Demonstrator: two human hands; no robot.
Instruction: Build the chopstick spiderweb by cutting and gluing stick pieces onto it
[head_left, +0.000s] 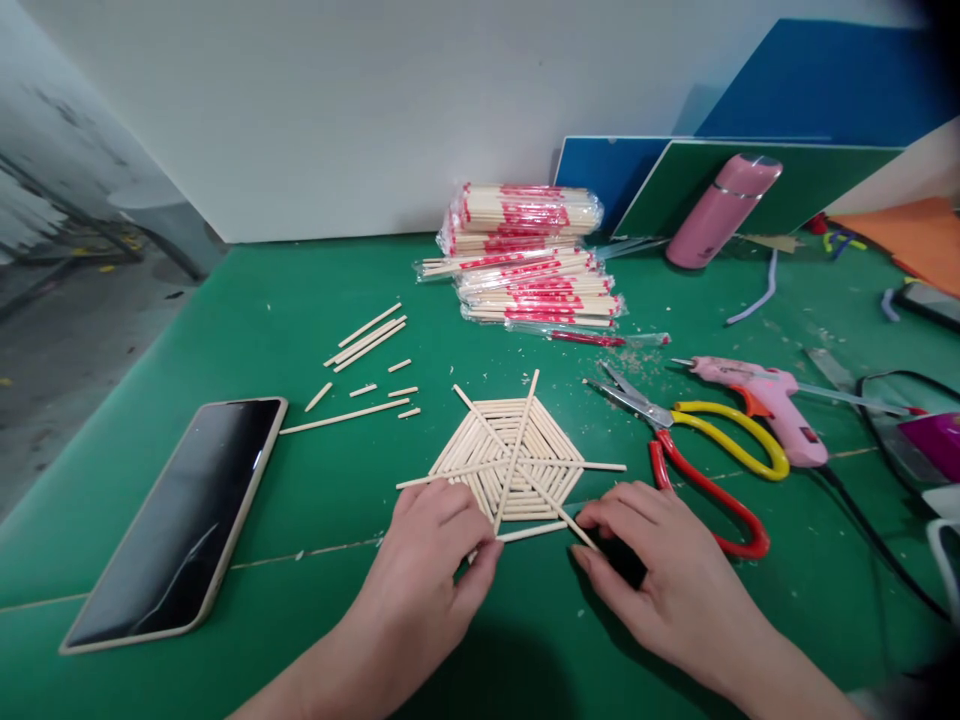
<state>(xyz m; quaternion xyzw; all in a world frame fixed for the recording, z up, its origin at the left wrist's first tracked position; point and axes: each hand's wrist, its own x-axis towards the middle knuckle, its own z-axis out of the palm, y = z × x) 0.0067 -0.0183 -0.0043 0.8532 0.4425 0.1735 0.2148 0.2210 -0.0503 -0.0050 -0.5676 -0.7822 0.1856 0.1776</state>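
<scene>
Looks like a craft workshop to me. A pink glue gun [786,408], scissors [660,415] and wrapped stick bundles [534,284] share the scuffed green worktop [300,285].

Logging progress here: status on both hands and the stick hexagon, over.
Left hand at near left corner of hexagon. Right hand at near right corner; grips unclear. Hexagon on table. Scissors close by right hand.

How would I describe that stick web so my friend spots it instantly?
Find the green table and, toward its back, the heap of wrapped sticks. Nearer the person, by the left hand and right hand, lies the stick web. Unlike the loose sticks off to its left, it forms a hexagon of nested sticks, crossed by three longer ones.
</scene>
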